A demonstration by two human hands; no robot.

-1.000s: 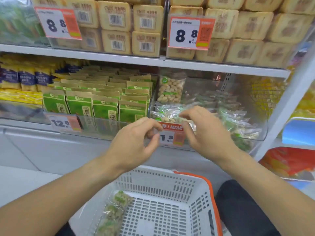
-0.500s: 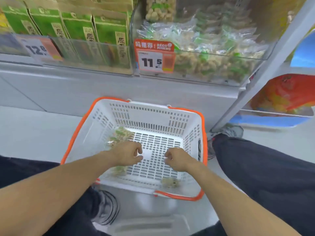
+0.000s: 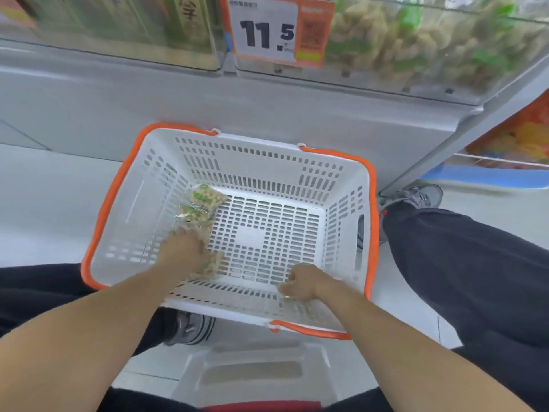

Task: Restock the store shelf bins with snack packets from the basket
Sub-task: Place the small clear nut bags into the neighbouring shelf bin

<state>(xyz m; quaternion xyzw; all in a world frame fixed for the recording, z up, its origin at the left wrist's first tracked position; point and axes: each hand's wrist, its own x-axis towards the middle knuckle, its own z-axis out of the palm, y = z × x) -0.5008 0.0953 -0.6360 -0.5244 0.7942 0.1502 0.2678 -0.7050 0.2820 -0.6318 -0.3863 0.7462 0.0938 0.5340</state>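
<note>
Both hands are down inside the white basket [image 3: 341, 185], which sits on the floor between the person's dark trouser legs and has an orange rim.

The left hand [image 3: 185, 254] lies on the basket's slotted bottom near its left wall, fingers curled down over a clear snack packet [image 3: 208, 264] of pale nuts with green printing. The hand is blurred, so whether it has a firm grip on that packet or only presses on it cannot be told. Just beyond the left hand's fingertips, further from the person, more packets [image 3: 202, 208] of the same kind lie in a short row toward the basket's far left corner.

The right hand [image 3: 303, 282] is at the near wall of the basket, to the right of the left hand and well apart from it. Its fingers are bent inward into a loose fist. Something thin and shiny shows just under its fingers, but it is too small to tell what it is or whether it is held.

Past both hands, above the basket's far edge, the shelf bin [image 3: 416, 46] holds many clear packets of the same nuts behind a transparent front. An orange price tag [image 3: 279, 31] reading 11.5 hangs on the bin's left end. To the left of the tag, green boxes [image 3: 124, 22] stand in the neighbouring bin. A grey shoe [image 3: 191, 327] shows below the basket, between the two forearms.
</note>
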